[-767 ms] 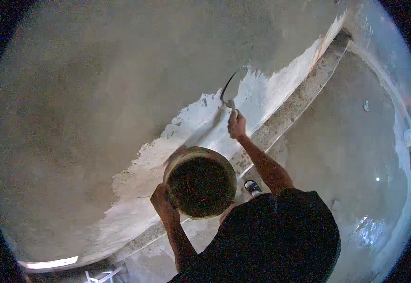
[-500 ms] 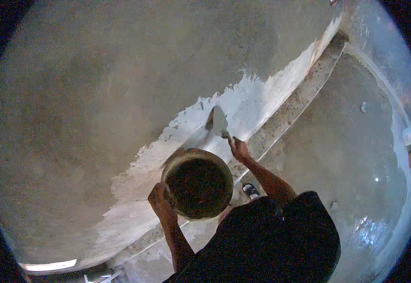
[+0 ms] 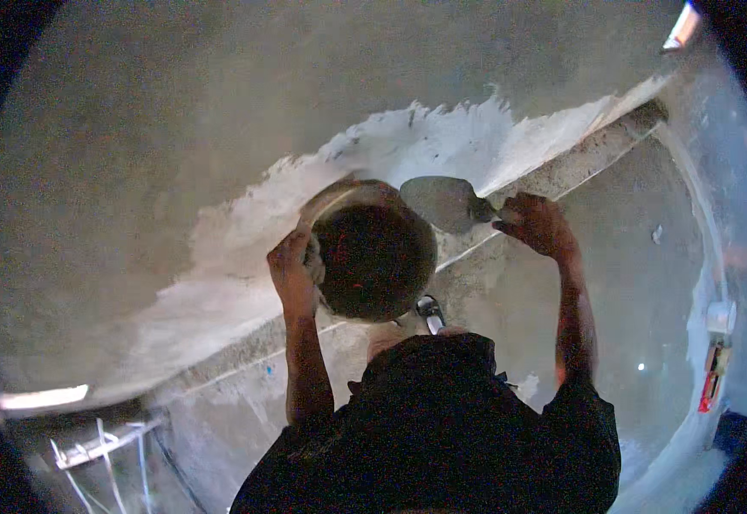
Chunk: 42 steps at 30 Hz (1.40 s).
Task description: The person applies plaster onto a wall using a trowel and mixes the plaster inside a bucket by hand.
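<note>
My left hand (image 3: 295, 270) grips the left rim of a round, dark bucket (image 3: 376, 257), held up in front of me. Its inside is in deep shadow, so I cannot make out the contents. In my right hand (image 3: 540, 224) is the handle of a trowel (image 3: 438, 203) with a broad grey blade. The blade points left, and its tip is at the bucket's upper right rim; whether they touch I cannot tell. Behind both lies a ragged white plaster band (image 3: 429, 141) along the foot of a grey wall (image 3: 159, 120).
A concrete ledge (image 3: 553, 167) runs along the wall's foot. My shoe (image 3: 430, 313) stands on the floor below the bucket. A light metal frame (image 3: 108, 445) is at lower left. At far right sit a white container (image 3: 720, 317) and a red object (image 3: 710, 385).
The trowel has come away from the white band toward the bucket's rim, its blade turning from upward to leftward. My right hand moved right and up; bucket and left hand rose in view.
</note>
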Each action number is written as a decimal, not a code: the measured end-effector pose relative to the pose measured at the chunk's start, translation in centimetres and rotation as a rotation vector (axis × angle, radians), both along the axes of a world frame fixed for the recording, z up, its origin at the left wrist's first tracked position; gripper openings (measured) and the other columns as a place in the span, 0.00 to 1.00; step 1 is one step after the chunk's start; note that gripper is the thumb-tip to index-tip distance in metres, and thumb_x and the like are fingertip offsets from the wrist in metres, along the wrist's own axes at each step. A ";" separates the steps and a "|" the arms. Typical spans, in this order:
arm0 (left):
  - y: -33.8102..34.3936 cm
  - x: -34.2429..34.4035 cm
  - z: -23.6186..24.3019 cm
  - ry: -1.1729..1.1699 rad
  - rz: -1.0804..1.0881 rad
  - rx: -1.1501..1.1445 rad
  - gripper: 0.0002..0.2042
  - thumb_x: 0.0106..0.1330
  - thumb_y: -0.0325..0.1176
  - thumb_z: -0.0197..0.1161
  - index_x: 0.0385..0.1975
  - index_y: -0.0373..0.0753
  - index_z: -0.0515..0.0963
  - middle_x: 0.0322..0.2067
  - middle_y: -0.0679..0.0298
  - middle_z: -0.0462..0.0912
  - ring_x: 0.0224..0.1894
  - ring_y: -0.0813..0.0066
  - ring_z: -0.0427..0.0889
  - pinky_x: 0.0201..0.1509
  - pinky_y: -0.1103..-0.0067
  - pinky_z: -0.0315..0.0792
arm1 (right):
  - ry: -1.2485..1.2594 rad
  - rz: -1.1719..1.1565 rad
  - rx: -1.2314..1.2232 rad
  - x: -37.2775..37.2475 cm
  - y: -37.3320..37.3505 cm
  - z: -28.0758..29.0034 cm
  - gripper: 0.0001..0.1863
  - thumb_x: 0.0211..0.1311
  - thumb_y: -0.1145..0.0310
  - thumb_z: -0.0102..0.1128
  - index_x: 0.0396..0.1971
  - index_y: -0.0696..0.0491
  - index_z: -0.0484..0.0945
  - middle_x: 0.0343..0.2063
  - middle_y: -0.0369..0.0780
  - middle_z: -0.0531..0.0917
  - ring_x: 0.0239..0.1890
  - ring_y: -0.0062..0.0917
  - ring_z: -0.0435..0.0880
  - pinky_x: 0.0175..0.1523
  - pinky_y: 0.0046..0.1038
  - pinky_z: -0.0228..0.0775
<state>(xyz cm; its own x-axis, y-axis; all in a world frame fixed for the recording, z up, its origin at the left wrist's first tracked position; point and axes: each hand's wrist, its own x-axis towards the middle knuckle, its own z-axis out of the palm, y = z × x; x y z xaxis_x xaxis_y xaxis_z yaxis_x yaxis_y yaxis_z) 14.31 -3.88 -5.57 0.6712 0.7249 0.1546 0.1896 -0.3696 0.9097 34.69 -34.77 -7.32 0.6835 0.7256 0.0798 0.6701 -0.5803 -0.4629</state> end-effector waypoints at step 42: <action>0.6 -12.7 5.3 -0.514 -0.069 -0.047 0.09 0.51 0.32 0.55 0.25 0.31 0.74 0.14 0.67 0.70 0.12 0.86 0.61 0.13 0.87 0.50 | -0.329 0.670 -0.527 -18.2 24.5 -0.2 0.09 0.44 0.65 0.52 0.23 0.55 0.75 0.22 0.44 0.77 0.27 0.36 0.79 0.29 0.37 0.72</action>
